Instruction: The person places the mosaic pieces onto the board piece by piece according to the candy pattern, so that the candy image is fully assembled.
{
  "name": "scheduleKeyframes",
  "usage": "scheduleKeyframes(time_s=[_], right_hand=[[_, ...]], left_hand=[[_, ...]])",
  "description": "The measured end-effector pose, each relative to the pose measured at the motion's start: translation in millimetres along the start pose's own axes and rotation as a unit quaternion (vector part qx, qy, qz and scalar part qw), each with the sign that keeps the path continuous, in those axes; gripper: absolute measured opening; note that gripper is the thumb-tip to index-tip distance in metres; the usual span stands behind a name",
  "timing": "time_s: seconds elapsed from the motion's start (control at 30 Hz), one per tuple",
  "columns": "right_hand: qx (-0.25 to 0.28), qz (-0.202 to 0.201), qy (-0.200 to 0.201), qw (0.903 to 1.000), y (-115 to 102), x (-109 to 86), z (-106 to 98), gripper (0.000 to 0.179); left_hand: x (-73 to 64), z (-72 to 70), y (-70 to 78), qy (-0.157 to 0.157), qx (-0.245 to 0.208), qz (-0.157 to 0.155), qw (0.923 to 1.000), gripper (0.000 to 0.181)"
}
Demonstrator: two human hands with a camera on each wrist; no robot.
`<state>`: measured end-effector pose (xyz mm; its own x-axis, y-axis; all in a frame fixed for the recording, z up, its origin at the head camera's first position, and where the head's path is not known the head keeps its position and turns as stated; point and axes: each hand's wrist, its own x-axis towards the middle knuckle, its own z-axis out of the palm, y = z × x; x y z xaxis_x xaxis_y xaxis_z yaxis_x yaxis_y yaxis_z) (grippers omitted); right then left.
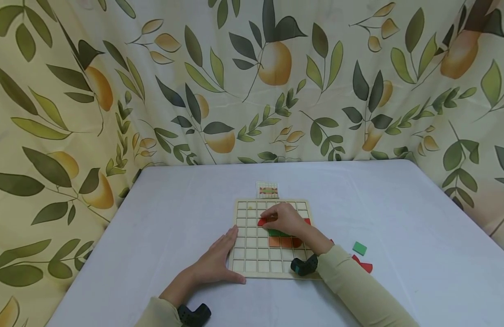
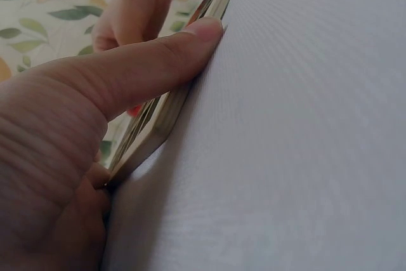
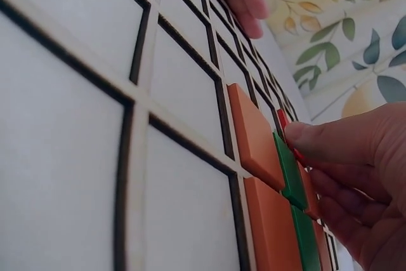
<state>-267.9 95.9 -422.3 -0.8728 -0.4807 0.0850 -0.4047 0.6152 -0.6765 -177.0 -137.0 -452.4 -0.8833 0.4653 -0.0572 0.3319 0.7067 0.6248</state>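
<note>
A wooden grid board lies on the table. My left hand rests along its left edge, fingers straight; in the left wrist view the thumb lies against the board's side. Over the middle of the grid, my right hand pinches a small red tile at the left end of a row. Green tiles sit below it, with orange tiles in the row nearer me. The right wrist view shows the thumb on the red tile; the hand partly hides the tiles behind.
A small pattern card lies just beyond the board. To the right are a loose green square tile and red tiles, partly behind the right sleeve. A leaf-and-fruit patterned curtain hangs behind the white table.
</note>
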Motion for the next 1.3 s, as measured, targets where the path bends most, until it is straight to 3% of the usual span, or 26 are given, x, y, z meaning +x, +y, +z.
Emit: scheduleKeyframes(time_s=[0.33,0.83,1.03,1.3], right_hand=[[-0.009,-0.019,0.026,0.9994,2.6,-15.9,-7.9,0.025],[-0.024,0.022,0.049,0.9983,21.0,-57.4,-31.2,0.028],[-0.002,0.048,0.040,0.9980,24.7,-66.1,-33.3,0.026],[0.000,0.037,0.069,0.9969,29.9,-79.6,-33.0,0.029]], left_hand=[[-0.4,0.7,1.3,0.002,0.007,0.001,1.0000,0.128],[0.3,0.2,1.0,0.008,0.008,0.003,0.9999,0.130],[0.4,1.7,0.4,0.004,0.013,-0.002,0.9999,0.131],[0.1,1.7,0.0,0.003,0.011,0.000,0.9999,0.131]])
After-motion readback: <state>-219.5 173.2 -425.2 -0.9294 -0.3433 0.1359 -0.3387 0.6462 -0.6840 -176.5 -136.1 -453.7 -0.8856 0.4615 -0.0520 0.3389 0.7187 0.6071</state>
